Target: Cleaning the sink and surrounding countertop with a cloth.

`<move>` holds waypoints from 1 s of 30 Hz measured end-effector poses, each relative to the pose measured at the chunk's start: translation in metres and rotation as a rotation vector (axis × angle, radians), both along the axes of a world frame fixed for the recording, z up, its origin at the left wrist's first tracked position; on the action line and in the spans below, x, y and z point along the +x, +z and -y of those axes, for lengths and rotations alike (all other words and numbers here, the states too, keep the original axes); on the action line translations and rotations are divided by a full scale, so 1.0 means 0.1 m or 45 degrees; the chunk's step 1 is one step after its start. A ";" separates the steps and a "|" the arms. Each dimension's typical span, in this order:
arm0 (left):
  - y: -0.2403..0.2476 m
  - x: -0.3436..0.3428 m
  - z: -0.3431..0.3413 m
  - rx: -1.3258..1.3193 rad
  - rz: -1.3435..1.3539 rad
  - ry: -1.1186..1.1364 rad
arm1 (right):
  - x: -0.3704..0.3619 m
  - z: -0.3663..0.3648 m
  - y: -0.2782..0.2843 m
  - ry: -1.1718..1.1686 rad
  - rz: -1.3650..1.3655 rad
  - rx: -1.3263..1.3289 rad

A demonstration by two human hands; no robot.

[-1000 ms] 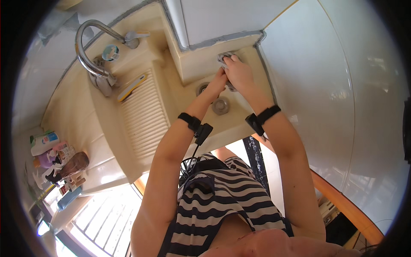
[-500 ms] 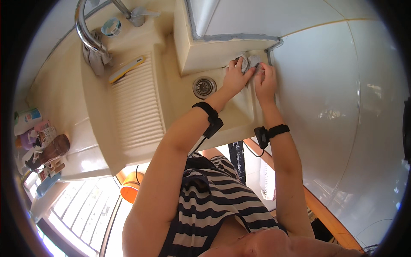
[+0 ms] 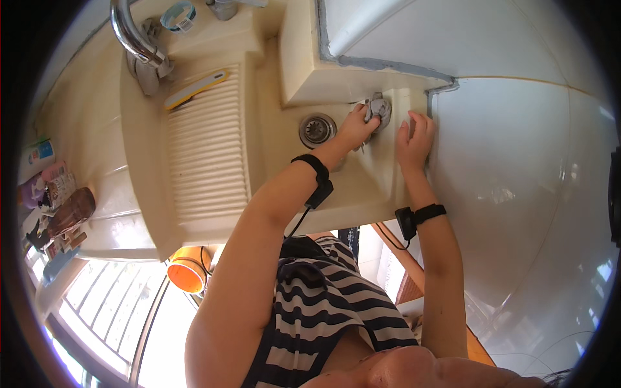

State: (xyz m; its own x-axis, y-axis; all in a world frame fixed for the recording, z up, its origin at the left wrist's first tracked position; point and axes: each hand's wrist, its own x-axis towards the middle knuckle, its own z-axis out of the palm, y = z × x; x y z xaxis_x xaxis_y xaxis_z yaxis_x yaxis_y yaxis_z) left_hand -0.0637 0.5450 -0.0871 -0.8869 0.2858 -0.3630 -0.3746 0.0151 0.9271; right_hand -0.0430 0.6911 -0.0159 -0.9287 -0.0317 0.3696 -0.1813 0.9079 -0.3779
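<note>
A crumpled grey rag [image 3: 379, 108] is gripped in my left hand [image 3: 356, 129], low in the sink's right part, beside the raised cream block [image 3: 362, 81]. A bit of the rag sticks out past my fingers. My right hand [image 3: 416, 142] rests at the sink's right rim, close to the tiled wall. Its fingers are loosely bent and apart from the thumb, with nothing visible between them. The metal drain [image 3: 317, 131] lies to the left of my left hand in the cream sink [image 3: 272, 155].
A chrome faucet [image 3: 132, 39] arches at the upper left, with a grey cloth [image 3: 147, 74] beneath it. A yellow-edged grey tool [image 3: 197, 89] lies on the ridged washboard [image 3: 207, 149]. Bottles [image 3: 71, 210] line the far left. An orange bucket [image 3: 187, 268] stands below. White tiles [image 3: 511, 194] wall the right.
My right hand has come away from the rag and moved back toward the rim. The rag stays in my left hand. The whole view has shifted slightly.
</note>
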 end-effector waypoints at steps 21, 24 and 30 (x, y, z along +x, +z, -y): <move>-0.93 -0.14 0.02 -0.133 0.613 0.069 | -0.04 0.06 0.01 0.043 0.029 -0.124; -0.36 -0.25 -0.02 0.036 0.646 -0.025 | 0.00 -0.06 0.02 0.011 0.025 -0.102; -0.16 -0.22 0.01 -0.174 -0.079 -0.076 | -0.03 0.00 0.03 0.053 -0.020 -0.021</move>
State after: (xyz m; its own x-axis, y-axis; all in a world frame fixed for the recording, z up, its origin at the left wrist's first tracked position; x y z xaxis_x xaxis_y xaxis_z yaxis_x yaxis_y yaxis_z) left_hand -0.0854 0.5443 -0.1035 -0.8917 0.2905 -0.3472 -0.3114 0.1630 0.9362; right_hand -0.0462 0.6907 -0.0125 -0.9207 -0.0640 0.3850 -0.2249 0.8932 -0.3894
